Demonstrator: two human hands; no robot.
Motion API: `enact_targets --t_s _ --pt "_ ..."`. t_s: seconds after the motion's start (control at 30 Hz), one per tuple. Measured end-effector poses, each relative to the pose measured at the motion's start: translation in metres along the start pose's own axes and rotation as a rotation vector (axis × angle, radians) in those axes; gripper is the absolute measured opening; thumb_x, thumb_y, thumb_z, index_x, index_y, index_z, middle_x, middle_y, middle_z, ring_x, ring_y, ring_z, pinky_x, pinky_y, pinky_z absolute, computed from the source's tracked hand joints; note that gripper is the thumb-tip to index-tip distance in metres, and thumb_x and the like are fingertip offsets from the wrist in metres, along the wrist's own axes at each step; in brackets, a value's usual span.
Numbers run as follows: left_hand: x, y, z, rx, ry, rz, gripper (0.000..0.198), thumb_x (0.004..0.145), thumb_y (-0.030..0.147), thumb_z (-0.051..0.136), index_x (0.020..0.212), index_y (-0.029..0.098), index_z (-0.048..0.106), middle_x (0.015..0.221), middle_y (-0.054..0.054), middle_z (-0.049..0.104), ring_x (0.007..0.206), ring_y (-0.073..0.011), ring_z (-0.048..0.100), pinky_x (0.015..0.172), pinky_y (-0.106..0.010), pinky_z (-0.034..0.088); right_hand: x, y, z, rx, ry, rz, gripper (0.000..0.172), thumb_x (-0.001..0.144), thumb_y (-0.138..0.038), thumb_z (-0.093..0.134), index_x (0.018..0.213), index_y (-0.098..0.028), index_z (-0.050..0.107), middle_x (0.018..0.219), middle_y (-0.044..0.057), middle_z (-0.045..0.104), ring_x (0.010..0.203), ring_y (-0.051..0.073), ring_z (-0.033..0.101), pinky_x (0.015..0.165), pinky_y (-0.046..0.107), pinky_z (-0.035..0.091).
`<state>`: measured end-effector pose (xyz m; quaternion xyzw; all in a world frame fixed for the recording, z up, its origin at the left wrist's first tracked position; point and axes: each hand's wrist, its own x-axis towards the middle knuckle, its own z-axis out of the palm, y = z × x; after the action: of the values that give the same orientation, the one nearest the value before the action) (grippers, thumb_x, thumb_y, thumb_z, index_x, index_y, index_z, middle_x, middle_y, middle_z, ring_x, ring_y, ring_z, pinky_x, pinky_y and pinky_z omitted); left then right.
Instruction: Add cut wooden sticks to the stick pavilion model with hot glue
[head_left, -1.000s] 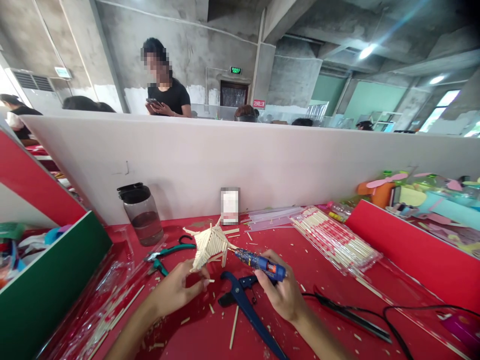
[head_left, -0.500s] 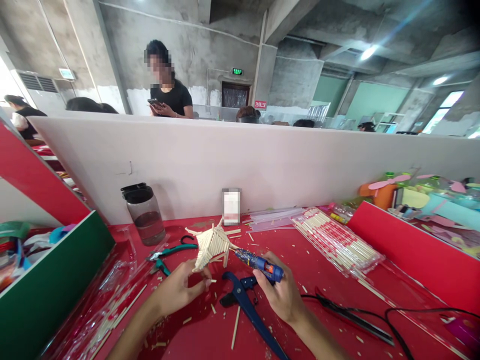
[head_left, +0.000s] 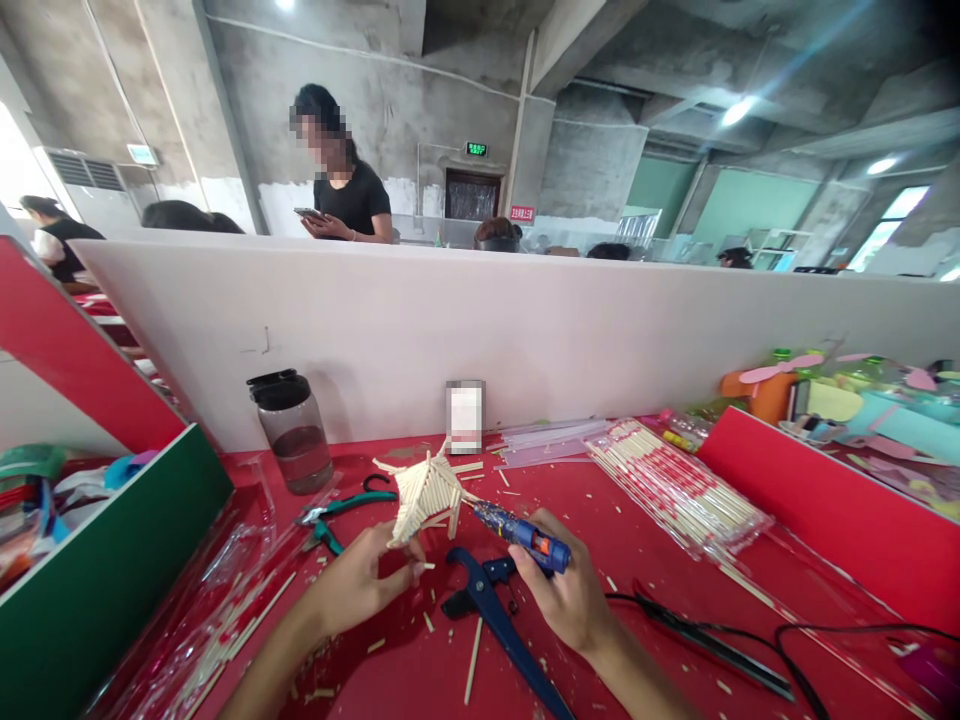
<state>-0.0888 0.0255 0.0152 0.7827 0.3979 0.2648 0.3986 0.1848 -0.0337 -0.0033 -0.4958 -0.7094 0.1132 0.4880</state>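
A pale pointed roof-like model (head_left: 426, 492) built of thin wooden sticks is held up over the red table. My left hand (head_left: 367, 585) is closed on its lower left corner, with some fingertips hidden behind it. A short stick piece (head_left: 428, 566) shows by the left thumb. In my right hand (head_left: 566, 590) is a blue hot glue gun (head_left: 521, 535), its nozzle at the right corner of the model. Below the model lies a dark blue pipe cutter (head_left: 499, 620). Green-handled pliers (head_left: 326, 522) lie left of the model.
A dark-lidded water bottle (head_left: 292, 435) stands back left, and a phone-like upright object (head_left: 466, 418) leans on the white partition (head_left: 525, 330). Bundled sticks (head_left: 675, 485) lie right. A black cord (head_left: 712, 630) crosses the right side. Stick scraps litter the red table (head_left: 405, 680). A person (head_left: 349, 195) stands beyond.
The whole view has shifted very slightly. My hands, the model and the glue gun keep the same positions relative to each other.
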Motion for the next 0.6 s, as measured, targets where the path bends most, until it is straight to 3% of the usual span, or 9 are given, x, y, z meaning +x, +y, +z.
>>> enact_targets --t_s 0.6 --pt "-0.0013 -0.0015 -0.0016 -0.016 0.0 0.032 0.029 0.089 0.045 0.062 0.086 0.018 0.07 0.084 -0.009 0.073 0.081 -0.0249 0.065 0.079 -0.037 0.051 0.0014 -0.0036 -0.0043 -0.119 -0.033 -0.026 0.023 0.099 -0.035 0.051 0.079 -0.023 0.053 0.077 0.001 0.057 0.067 0.016 0.06 0.061 0.024 0.046"
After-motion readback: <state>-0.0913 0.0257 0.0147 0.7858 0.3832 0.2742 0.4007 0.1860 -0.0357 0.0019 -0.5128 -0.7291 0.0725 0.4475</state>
